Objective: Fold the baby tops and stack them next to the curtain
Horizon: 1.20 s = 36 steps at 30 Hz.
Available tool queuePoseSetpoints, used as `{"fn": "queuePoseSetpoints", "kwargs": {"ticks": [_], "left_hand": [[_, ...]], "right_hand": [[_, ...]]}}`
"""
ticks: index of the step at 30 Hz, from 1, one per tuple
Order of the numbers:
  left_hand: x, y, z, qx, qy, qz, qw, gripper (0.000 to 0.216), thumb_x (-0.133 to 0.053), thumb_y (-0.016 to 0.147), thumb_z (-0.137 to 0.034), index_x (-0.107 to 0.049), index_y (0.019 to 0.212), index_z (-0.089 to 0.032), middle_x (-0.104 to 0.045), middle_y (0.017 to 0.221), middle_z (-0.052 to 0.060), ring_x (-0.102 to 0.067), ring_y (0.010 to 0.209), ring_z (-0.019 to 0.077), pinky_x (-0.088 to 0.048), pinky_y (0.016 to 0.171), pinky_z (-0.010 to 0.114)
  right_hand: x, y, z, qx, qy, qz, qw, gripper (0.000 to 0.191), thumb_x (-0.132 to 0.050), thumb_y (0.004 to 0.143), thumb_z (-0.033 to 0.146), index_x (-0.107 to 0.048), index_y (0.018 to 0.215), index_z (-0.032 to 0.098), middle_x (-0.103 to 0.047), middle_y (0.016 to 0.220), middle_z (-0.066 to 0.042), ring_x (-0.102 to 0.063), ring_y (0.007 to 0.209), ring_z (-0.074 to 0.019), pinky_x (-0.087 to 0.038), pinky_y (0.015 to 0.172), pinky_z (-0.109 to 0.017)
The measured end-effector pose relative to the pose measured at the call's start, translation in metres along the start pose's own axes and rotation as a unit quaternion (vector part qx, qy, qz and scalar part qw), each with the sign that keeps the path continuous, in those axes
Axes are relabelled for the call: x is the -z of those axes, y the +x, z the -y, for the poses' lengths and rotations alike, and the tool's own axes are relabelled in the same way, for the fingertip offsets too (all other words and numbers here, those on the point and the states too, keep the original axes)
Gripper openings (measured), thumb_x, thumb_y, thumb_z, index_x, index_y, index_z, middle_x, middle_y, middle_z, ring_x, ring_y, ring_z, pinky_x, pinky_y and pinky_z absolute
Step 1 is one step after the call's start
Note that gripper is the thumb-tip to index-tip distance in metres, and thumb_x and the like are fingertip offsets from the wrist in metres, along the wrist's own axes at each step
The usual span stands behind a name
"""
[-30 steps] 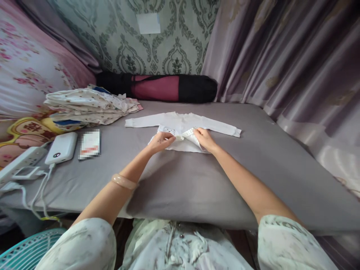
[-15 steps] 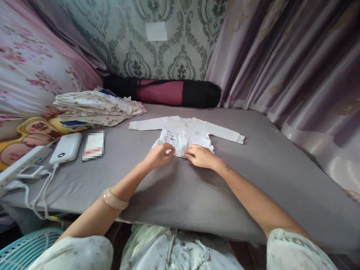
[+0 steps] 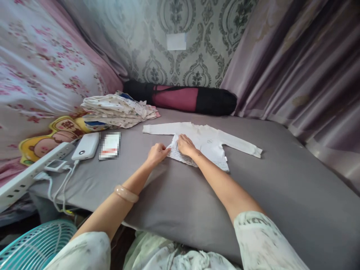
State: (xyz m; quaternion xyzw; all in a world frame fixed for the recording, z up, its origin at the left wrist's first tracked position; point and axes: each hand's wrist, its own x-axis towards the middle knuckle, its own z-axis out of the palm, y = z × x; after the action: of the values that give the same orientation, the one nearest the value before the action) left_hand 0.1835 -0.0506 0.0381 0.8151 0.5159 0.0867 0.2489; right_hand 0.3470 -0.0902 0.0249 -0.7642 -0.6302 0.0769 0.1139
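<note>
White baby top [image 3: 209,140] flat, sleeves spread.

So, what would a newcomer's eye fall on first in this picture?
First, the small white top spread in the middle of the grey bed, with the left hand at its near edge and the right hand flat on it. Then the pile of folded clothes at the back left, and the black and red bag lying across the far end of the bed.
</note>
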Motion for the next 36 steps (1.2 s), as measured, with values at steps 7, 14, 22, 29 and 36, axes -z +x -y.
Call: {"fn": "queuePoseSetpoints", "kwargs": {"ticks": [7, 14, 22, 29, 36], "left_hand": [[0.011, -0.005, 0.010, 0.005, 0.049, 0.032, 0.998, 0.034, -0.053, 0.083, -0.043, -0.073, 0.079, -0.016, -0.071, 0.071, 0.009, -0.066, 0.074, 0.0213, -0.041, 0.061, 0.024], [0.020, -0.007, 0.001, -0.008, 0.131, 0.052, 0.990, 0.038, -0.050, 0.083, -0.047, -0.070, 0.072, -0.017, -0.072, 0.078, 0.014, -0.068, 0.077, 0.0262, -0.045, 0.061, 0.028], [0.005, -0.008, -0.026, -0.189, 0.221, -0.079, 0.953, 0.033, -0.046, 0.092, -0.035, -0.060, 0.113, -0.014, -0.062, 0.112, 0.017, -0.058, 0.106, 0.0286, -0.045, 0.088, 0.036], [-0.040, 0.001, -0.063, -0.342, 0.153, 0.006, 0.927, 0.043, -0.030, 0.099, -0.030, -0.047, 0.135, -0.012, -0.051, 0.139, 0.016, -0.044, 0.132, 0.0274, -0.036, 0.106, 0.041], [-0.070, 0.003, -0.079, -0.332, 0.164, 0.072, 0.926, 0.060, -0.027, 0.100, -0.046, -0.033, 0.150, -0.014, -0.027, 0.158, 0.017, -0.018, 0.147, 0.0333, -0.017, 0.116, 0.054]], "right_hand": [[-0.022, -0.004, 0.009, -0.044, 0.008, -0.015, 0.999, 0.065, -0.026, 0.099, 0.050, -0.026, 0.153, 0.014, -0.018, 0.161, -0.016, -0.012, 0.148, -0.0307, -0.006, 0.117, -0.049], [-0.023, -0.002, 0.010, -0.050, 0.006, -0.012, 0.999, 0.064, -0.030, 0.098, 0.051, -0.029, 0.153, 0.017, -0.017, 0.161, -0.015, -0.012, 0.148, -0.0297, -0.005, 0.117, -0.048], [0.012, -0.031, -0.014, -0.030, 0.085, -0.025, 0.996, 0.062, -0.017, 0.102, 0.045, -0.019, 0.155, 0.013, -0.015, 0.162, -0.014, -0.009, 0.149, -0.0251, -0.010, 0.119, -0.044], [0.023, -0.087, -0.082, -0.096, -0.019, -0.019, 0.995, 0.057, -0.023, 0.101, 0.037, -0.029, 0.151, 0.009, -0.021, 0.160, -0.016, -0.013, 0.149, -0.0267, -0.008, 0.119, -0.046], [0.011, -0.102, -0.094, -0.101, -0.046, -0.022, 0.994, 0.056, -0.027, 0.100, 0.040, -0.033, 0.151, 0.017, -0.021, 0.160, -0.013, -0.016, 0.148, -0.0286, -0.009, 0.118, -0.050]]}}
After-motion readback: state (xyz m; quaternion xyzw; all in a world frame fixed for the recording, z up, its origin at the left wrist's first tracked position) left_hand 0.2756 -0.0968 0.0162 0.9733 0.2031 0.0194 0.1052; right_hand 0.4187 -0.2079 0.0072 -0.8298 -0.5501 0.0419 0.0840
